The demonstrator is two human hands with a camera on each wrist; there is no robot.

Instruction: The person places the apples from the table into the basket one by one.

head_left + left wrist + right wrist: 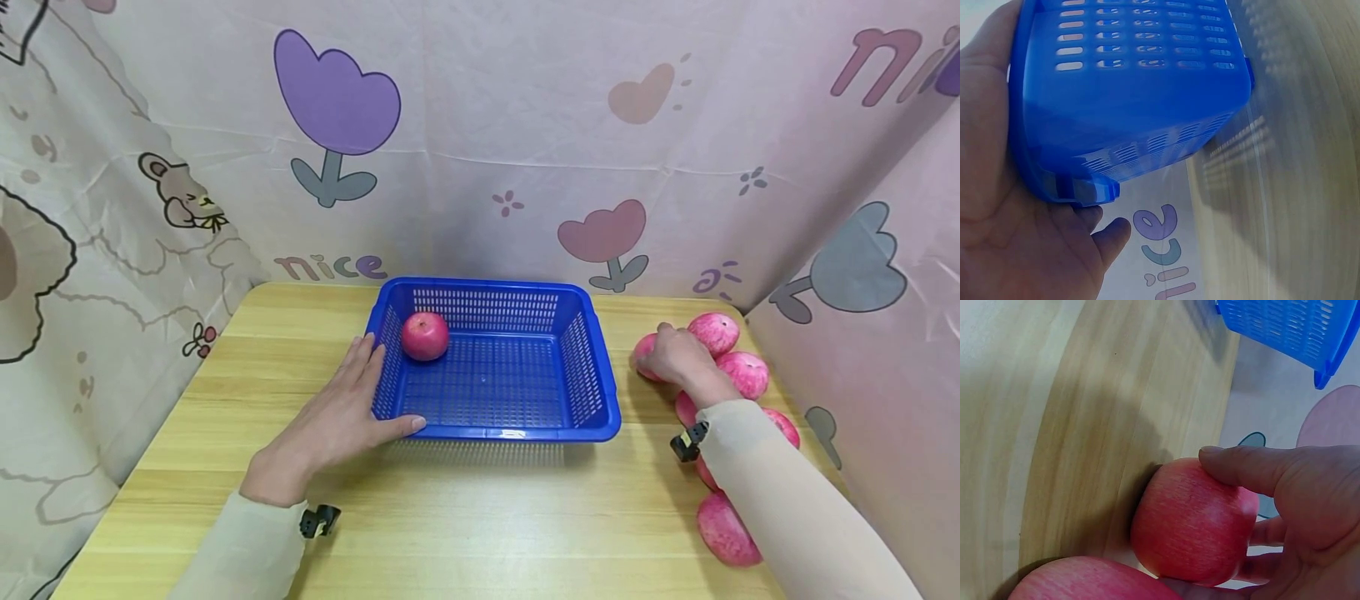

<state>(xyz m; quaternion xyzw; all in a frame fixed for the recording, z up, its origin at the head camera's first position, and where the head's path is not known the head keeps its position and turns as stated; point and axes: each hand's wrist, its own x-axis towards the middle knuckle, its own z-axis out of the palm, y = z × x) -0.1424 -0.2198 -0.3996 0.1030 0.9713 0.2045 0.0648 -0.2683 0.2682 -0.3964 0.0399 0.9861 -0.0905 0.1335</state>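
Observation:
A blue plastic basket (480,434) with slotted walls stands mid-table. One red apple (425,337) sits inside, at its far left. My left hand (337,421) rests on the basket's near left corner, fingers along the left rim and thumb on the front rim; the left wrist view shows the palm (1029,244) against the rim. To the right of the basket, my right hand (682,360) holds another apple (1194,522), thumb on one side and fingers on the other. That apple appears to touch the tabletop, and the hand partly covers it in the head view.
Several more apples (742,375) lie along the table's right side, some partly hidden under the right forearm. The wooden table (480,525) ends at a printed cloth backdrop (480,100) behind and at the sides. Another apple (1091,581) lies close to the held one.

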